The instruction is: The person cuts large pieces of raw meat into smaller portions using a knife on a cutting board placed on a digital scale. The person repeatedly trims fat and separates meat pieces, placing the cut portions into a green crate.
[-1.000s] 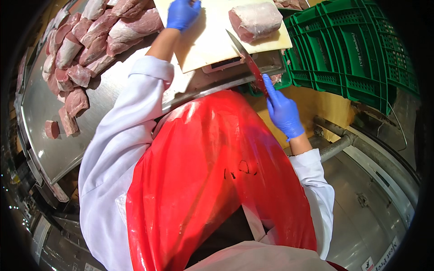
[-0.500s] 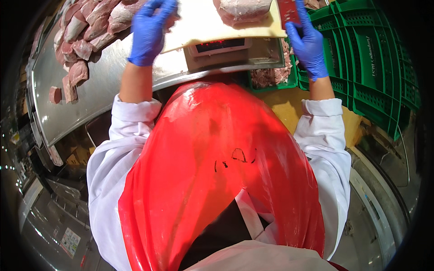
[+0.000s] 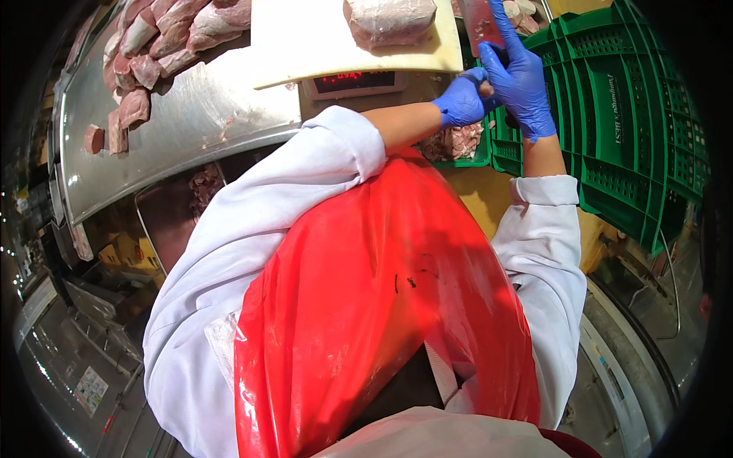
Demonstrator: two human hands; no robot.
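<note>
My left hand (image 3: 461, 99), in a blue glove, reaches across to the right, its fingers closed on a small brownish-pink piece of meat (image 3: 485, 89). It is beside my blue-gloved right hand (image 3: 524, 88), above meat trimmings (image 3: 460, 143) in a green crate. My right hand grips a wide-bladed knife (image 3: 482, 30) whose flat side looks reddish; its handle is hidden by the hand. One finger lies stretched along the blade. To the left of the knife, a large pale-pink block of meat (image 3: 391, 23) rests on a cream cutting board (image 3: 305, 49).
Under the board's near edge is a scale (image 3: 355, 84) with a lit red display. Several meat pieces (image 3: 164, 38) are heaped on the steel table (image 3: 183, 114) at the left. Green plastic crates (image 3: 611, 114) stand at the right. A reddish tray (image 3: 168, 221) is below the table.
My left hand has swung from the board's left side over to my right hand. The right hand still holds the knife and has barely moved. The view has shifted slightly.
</note>
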